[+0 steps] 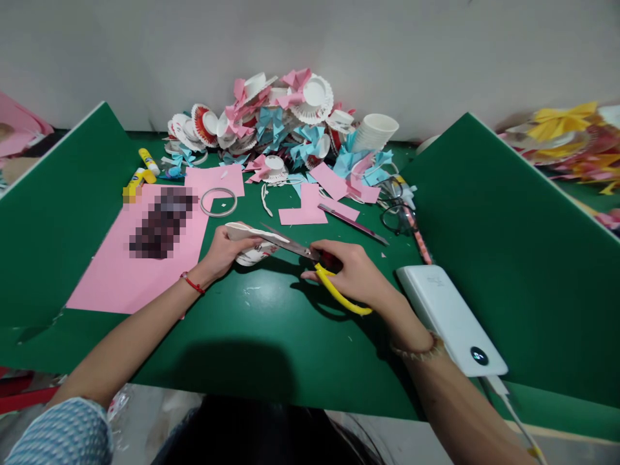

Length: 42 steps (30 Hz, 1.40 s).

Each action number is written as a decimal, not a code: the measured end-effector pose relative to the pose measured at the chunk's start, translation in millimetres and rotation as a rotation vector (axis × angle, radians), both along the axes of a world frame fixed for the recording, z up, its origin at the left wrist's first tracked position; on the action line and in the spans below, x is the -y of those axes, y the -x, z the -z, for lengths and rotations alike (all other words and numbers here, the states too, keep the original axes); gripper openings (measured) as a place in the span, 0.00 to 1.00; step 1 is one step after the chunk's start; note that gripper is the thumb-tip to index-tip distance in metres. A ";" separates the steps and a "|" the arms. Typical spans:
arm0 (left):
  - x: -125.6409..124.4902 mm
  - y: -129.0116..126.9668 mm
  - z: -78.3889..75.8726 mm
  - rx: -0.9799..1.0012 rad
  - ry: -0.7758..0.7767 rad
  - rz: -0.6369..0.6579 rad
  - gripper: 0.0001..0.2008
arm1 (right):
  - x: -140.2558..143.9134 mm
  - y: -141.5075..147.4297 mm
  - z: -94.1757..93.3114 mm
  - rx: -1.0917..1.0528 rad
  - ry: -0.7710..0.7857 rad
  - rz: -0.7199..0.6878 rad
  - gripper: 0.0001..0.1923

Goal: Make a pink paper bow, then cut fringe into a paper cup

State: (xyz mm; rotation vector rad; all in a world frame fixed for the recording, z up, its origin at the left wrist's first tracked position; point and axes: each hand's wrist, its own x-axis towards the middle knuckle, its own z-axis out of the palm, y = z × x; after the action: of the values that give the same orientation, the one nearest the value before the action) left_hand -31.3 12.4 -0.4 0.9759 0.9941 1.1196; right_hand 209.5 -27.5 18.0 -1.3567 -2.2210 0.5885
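My left hand point(223, 253) grips a white paper cup point(252, 254) with some printing on it, tipped on its side above the green table. Part of the cup's rim side hangs as a cut strip along the blades. In my right hand point(346, 270) is a pair of scissors point(341, 292) with yellow handles, its fingers wrapped round the grips. The blades point left and lie against the cup's edge. Beneath both hands is the green tabletop point(252, 310).
Pink paper point(104, 278) lies left, with a pixelated patch on it. A tape-like ring point(219, 202), a craft knife point(353, 224), glasses point(398, 218) and pink scraps point(303, 216) lie beyond. A white power bank point(450, 320) stands right; decorated cups point(314, 97) pile up behind. Green partitions point(523, 258) flank the table.
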 end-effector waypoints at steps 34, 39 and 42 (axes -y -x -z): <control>5.1 5.5 -2.4 -0.067 -0.072 0.100 0.16 | 2.1 2.2 -2.7 -0.040 0.109 -0.131 0.29; 5.0 7.0 -2.1 -0.063 -0.081 0.108 0.16 | 2.4 1.9 -2.5 -0.028 0.108 -0.137 0.28; 5.4 7.4 -2.2 -0.058 -0.076 0.114 0.16 | 3.0 1.4 -3.4 -0.022 0.104 -0.138 0.28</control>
State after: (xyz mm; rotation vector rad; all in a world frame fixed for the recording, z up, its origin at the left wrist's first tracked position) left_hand -38.7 7.0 1.8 1.1183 0.9361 1.0448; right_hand 208.2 -30.5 21.4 -1.2467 -2.3077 0.7742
